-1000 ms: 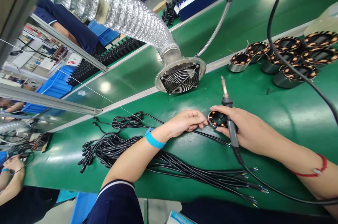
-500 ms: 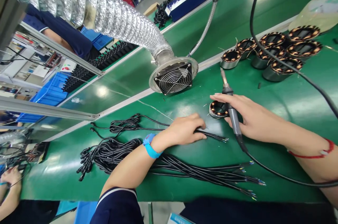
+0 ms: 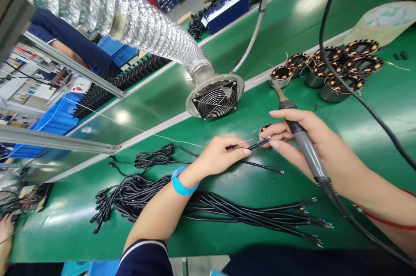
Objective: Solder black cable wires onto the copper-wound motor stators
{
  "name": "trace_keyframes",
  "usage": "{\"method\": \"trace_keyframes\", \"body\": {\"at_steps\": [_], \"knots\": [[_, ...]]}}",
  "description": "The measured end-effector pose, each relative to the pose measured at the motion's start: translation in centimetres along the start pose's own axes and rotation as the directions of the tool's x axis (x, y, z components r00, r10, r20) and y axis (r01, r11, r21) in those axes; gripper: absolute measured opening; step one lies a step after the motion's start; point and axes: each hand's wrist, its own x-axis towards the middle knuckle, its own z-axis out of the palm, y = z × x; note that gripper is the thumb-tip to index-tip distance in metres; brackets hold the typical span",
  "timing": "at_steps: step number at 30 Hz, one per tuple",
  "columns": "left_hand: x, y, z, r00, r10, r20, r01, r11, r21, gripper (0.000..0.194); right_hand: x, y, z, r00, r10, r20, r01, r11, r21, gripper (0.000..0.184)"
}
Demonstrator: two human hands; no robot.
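"Black cables (image 3: 139, 193) lie nearest, bundled on the green bench (image 3: 71, 232); what fixes their position?"

"The round-hooded fan (image 3: 217, 100): the bundle lies on its near side."

"And the hands?"

"They are apart, bridged by a single cable (image 3: 258, 144), nearer than the fan and to its right. The left hand (image 3: 224, 157) pinches this cable near its end, a thin pale wire projecting from the fingers. The right hand (image 3: 325, 146), farther right of the fan, meets the cable's coloured wire ends with its fingertips and also holds a soldering iron (image 3: 305, 146)."

"What shows behind those fingertips?"

"A small wound ring (image 3: 264, 128), partly hidden; contact cannot be told."

"And farther off?"

"Larger wound rings (image 3: 341, 89) stand right of the fan. Beyond it, a dark blue box (image 3: 227, 11) holds white pieces."
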Motion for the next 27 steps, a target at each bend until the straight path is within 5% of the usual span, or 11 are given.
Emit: {"method": "trace_keyframes", "body": {"at_steps": [5, 9, 19, 23, 27], "knots": [[0.0, -0.1, 0.4, 0.999, -0.043, -0.012, 0.043, 0.999, -0.001, 0.039, 0.1, 0.4, 0.9, 0.994, 0.085, -0.075, -0.075, 0.99, 0.122, 0.041], [0.2, -0.5, 0.9, 0.999, 0.037, -0.028, -0.038, 0.999, -0.027, 0.046, 0.2, 1.2, 1.3, 0.987, 0.155, -0.045, -0.14, 0.962, 0.236, 0.044], [0.3, -0.7, 1.2, 0.984, 0.139, 0.114, -0.141, 0.99, 0.011, 0.054, -0.3, 0.7, 2.4, 0.982, 0.186, -0.019, -0.171, 0.935, 0.31, 0.046], [0.5, -0.6, 1.4, 0.973, -0.062, 0.224, 0.101, 0.98, -0.169, 0.054, -0.3, 0.1, 2.0, 0.997, 0.07, 0.018, -0.072, 0.96, 0.27, 0.041], [0.5, -0.4, 1.7, 0.916, -0.182, 0.358, 0.328, 0.854, -0.404, 0.061, -0.4, -0.2, 2.2, 0.995, -0.097, -0.014, 0.098, 0.985, 0.145, 0.033]]}}
